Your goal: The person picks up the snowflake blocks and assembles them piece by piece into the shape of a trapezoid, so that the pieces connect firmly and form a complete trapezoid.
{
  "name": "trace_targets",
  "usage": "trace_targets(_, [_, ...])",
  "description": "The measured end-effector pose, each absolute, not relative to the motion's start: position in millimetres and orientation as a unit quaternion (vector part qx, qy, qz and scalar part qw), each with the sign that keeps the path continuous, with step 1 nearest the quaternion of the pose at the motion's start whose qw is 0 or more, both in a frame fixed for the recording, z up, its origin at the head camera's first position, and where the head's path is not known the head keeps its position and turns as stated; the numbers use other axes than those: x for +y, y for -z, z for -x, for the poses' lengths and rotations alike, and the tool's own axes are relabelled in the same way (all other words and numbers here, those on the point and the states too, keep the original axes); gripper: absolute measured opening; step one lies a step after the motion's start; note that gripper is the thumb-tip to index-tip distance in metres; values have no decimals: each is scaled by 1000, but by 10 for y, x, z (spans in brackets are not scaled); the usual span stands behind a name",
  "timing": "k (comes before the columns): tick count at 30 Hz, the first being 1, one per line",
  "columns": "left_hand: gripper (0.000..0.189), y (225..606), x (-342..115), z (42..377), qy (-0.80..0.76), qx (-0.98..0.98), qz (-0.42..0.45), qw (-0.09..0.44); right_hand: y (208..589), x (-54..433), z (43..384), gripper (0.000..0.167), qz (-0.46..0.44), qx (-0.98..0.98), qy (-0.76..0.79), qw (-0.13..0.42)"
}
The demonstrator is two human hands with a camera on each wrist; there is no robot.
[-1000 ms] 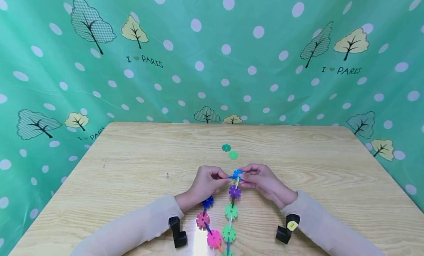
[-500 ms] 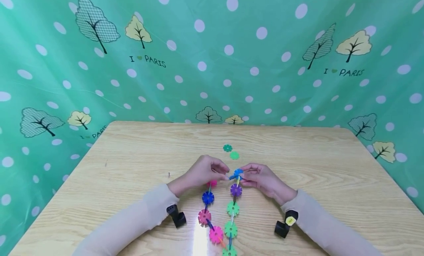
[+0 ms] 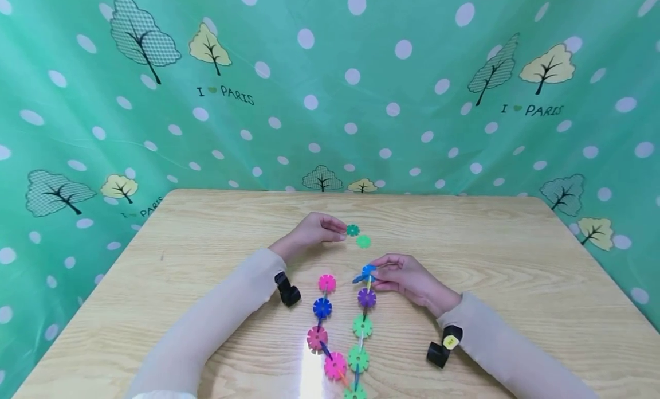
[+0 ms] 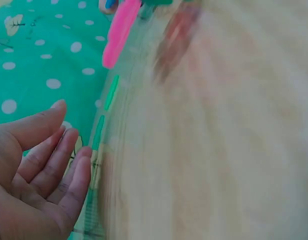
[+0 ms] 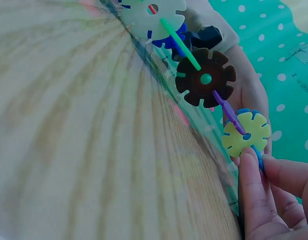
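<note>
My right hand (image 3: 407, 276) pinches a blue notched plastic disc (image 3: 368, 270) at the end of a chain of interlocked discs. A second blue disc sticks out to the left of it, edge-on. In the right wrist view, thumb and fingers grip the blue disc (image 5: 259, 159) beside a yellow disc (image 5: 248, 134), with a brown disc (image 5: 205, 78) further along. My left hand (image 3: 317, 230) reaches over the far part of the table, fingers loosely extended and nothing between them. Its fingertips are right by a dark green disc (image 3: 353, 230); a light green disc (image 3: 363, 242) lies just beside.
The chain runs down toward me on the wooden table (image 3: 464, 227) and bends back up, through a purple disc (image 3: 367, 297) and several green ones, to a pink disc (image 3: 327, 282) at its other end. A green dotted curtain (image 3: 330, 89) hangs behind the table.
My left hand has let go of the blue disc and moved up and away to the loose green discs, uncovering the pink end of the chain. The right hand stays almost in place.
</note>
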State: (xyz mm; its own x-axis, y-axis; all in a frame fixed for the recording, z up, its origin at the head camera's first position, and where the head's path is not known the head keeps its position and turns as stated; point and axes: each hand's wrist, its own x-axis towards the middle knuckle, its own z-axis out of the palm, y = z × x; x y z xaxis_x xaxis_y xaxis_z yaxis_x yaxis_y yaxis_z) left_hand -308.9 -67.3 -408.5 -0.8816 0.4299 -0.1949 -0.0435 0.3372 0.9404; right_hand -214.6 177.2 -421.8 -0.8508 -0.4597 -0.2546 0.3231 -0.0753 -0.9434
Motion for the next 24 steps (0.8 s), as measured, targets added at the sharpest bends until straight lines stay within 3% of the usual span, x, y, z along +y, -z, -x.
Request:
trace_targets(15, [42, 4166, -536, 3363, -492, 834, -179, 172, 4227, 1762, 2179, 20, 47, 620, 732, 277])
trace_targets(24, [33, 4156, -462, 3306, -439, 870, -194, 113, 4223, 1755, 2174, 21, 49, 623, 728, 280])
